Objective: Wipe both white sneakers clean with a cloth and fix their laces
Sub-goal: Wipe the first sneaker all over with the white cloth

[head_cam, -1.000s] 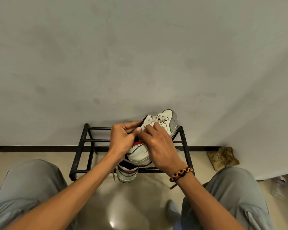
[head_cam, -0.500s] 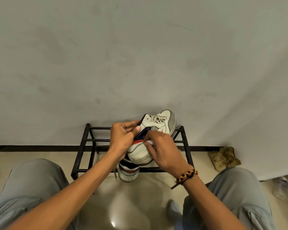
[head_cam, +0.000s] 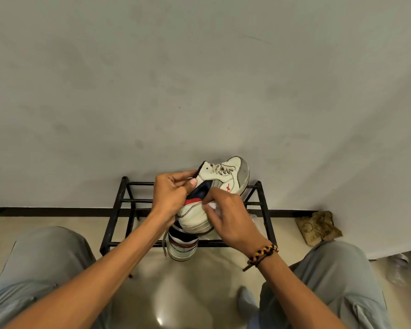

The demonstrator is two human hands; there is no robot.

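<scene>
White sneaker (head_cam: 220, 184), red logo unreadable, in left hand's (head_cam: 170, 200) grip; cloth (head_cam: 211, 205) in right-hand (head_cam: 230, 219) pinch.

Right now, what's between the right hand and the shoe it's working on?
A white cloth, pressed by the right hand against the sneaker, in the head view.

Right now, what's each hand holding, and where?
Left hand grips white leather sneaker at collar. Right hand pinches white cloth against its heel side.

rack: we see black metal shoe rack (head_cam: 119, 210) against wall (head_cam: 199, 79)
floor, right: crumpled brown paper bag (head_cam: 318, 227) at wall base
</scene>
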